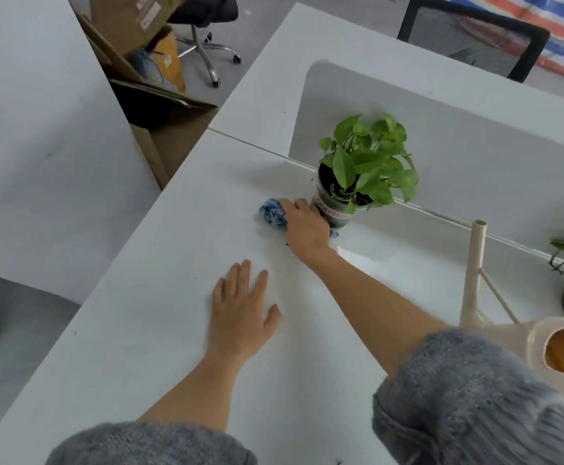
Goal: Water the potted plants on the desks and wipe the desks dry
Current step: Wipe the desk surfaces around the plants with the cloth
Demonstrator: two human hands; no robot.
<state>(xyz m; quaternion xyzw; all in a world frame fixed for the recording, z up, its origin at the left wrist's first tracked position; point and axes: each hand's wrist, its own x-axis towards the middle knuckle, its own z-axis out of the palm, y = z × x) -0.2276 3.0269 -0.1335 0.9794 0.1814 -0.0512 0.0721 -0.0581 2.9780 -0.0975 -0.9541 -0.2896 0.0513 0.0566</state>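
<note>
My right grip (304, 228) clutched a crumpled blue cloth (271, 212) beside the soil-filled plastic plant pot (338, 217); left grip (240, 313) lay flat, empty.

Fuzzy grey knit covers the upper arms: the left sleeve (146, 444) and right sleeve (468, 397) sit bunched in thick folds, ending well short of the bare left grip (240, 313) and right grip (304, 226). The yarn looks soft and long-piled, perhaps mohair, though blur hides the stitch.
</note>
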